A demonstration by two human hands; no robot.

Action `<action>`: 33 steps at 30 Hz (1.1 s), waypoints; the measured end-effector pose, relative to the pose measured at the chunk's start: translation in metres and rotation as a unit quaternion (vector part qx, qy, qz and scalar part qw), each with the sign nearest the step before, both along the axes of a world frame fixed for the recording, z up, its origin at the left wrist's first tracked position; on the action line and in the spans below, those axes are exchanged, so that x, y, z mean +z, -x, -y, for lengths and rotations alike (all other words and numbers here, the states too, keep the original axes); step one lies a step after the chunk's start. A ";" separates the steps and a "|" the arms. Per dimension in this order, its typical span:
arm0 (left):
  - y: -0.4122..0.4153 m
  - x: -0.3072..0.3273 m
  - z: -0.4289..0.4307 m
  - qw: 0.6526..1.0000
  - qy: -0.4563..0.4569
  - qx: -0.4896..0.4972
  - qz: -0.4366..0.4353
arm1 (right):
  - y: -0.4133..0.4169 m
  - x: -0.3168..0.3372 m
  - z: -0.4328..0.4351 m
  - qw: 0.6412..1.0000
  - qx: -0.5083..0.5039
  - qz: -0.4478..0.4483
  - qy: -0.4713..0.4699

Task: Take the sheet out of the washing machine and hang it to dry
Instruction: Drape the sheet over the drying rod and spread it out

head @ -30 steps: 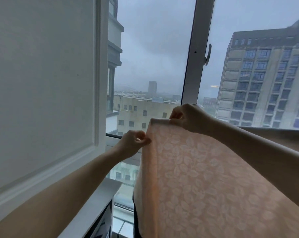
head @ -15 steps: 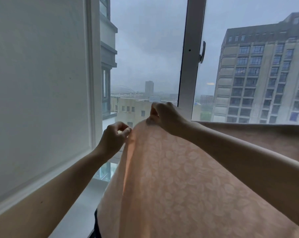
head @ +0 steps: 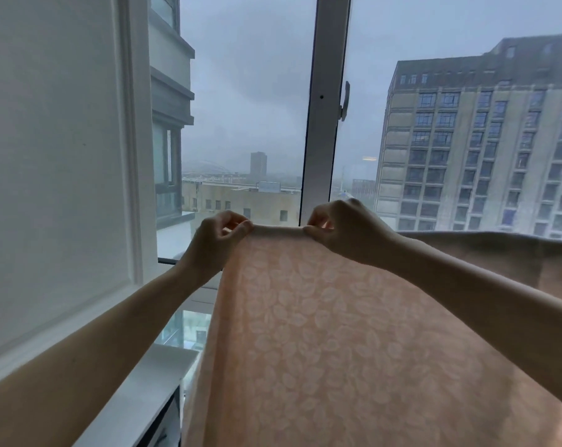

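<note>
Head cam view: both arms are stretched out toward the window, holding up the sheet (head: 321, 333), a peachy-pink one with a pale leaf print. The left hand (head: 215, 240) pinches the top edge at its left end, fingers (head: 241, 225) curled and clamped on the fabric. The right hand (head: 347, 230) does the same just to the right, also clamped on the hem. The short bit of edge between the hands is pulled flat. The rest of the sheet hangs down toward the camera and runs off right under the right forearm. Behind it there's the white window post (head: 321, 124) with its handle (head: 346, 101). A white panelled wall (head: 54, 156) is on the left, and a grey apartment block (head: 483, 140) stands far right outside.
</note>
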State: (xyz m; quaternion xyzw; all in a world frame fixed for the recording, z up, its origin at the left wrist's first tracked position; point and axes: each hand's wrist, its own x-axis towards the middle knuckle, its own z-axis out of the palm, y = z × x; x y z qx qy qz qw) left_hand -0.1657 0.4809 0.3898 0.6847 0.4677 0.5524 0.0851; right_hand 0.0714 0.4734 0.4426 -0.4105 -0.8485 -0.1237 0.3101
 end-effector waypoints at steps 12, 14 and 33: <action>-0.032 0.006 0.002 0.973 -0.181 0.117 -0.087 | -0.052 0.005 0.005 0.998 -0.026 -0.055 -0.005; -0.038 0.003 0.007 0.960 -0.231 0.122 -0.103 | -0.061 0.006 0.005 0.996 -0.029 -0.081 -0.024; -0.010 0.003 0.010 0.956 0.209 -0.073 0.193 | -0.095 -0.009 0.024 0.997 0.033 -0.025 -0.071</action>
